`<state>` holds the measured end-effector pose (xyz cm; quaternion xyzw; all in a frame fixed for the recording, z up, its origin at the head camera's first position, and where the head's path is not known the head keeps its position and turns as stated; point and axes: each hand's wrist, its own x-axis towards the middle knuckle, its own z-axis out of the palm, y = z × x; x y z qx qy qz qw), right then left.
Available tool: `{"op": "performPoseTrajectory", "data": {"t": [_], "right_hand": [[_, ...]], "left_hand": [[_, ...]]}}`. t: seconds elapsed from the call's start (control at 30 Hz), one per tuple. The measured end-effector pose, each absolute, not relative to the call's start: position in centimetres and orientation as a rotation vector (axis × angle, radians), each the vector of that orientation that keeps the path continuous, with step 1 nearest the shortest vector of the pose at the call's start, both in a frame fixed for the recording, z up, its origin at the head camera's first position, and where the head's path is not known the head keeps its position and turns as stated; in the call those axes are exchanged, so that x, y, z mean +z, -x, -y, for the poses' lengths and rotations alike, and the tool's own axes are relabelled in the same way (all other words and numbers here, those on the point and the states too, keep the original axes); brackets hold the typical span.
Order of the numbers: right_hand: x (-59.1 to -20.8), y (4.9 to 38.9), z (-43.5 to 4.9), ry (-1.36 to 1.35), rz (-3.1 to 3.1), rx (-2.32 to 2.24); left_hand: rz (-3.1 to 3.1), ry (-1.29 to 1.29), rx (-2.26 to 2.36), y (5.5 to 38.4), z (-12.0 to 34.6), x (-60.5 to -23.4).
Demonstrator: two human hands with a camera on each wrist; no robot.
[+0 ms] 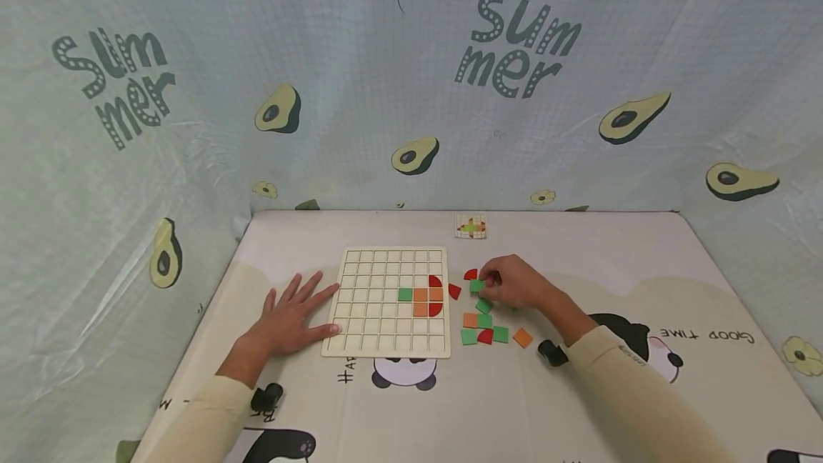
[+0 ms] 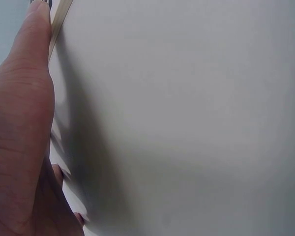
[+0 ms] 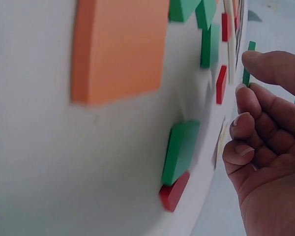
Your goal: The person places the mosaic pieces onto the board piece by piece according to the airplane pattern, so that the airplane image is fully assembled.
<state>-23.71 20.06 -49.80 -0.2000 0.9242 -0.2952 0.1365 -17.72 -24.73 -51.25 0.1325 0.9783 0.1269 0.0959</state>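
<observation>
My right hand (image 1: 519, 283) pinches a green square tile (image 1: 476, 286) between thumb and fingertips, just right of the grid board (image 1: 369, 320). In the right wrist view the held tile stands on edge, raised off the table. Spread flat, my left hand (image 1: 289, 320) touches the board's left edge with thumb and fingertips. Several tiles sit in the board's right-hand cells: a green square (image 1: 405, 294), orange squares (image 1: 421, 295) and two red rounded pieces (image 1: 435, 310). Only the thumb side of the left hand shows in the left wrist view.
Loose tiles lie right of the board: red pieces (image 1: 454, 291), green squares (image 1: 500, 334), and orange squares (image 1: 523, 338). A small pattern card (image 1: 471, 226) lies near the table's back edge. A printed cloth (image 1: 347, 163) hangs behind the table.
</observation>
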Motion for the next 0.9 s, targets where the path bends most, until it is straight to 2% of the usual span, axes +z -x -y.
{"op": "performPoseTrajectory", "data": {"t": [0.9], "right_hand": [[-49.5,22.0,-14.6,0.698,-2.662,-0.805]], "left_hand": [[-2.899,-0.39,0.386,17.7,24.6,-51.3]]}}
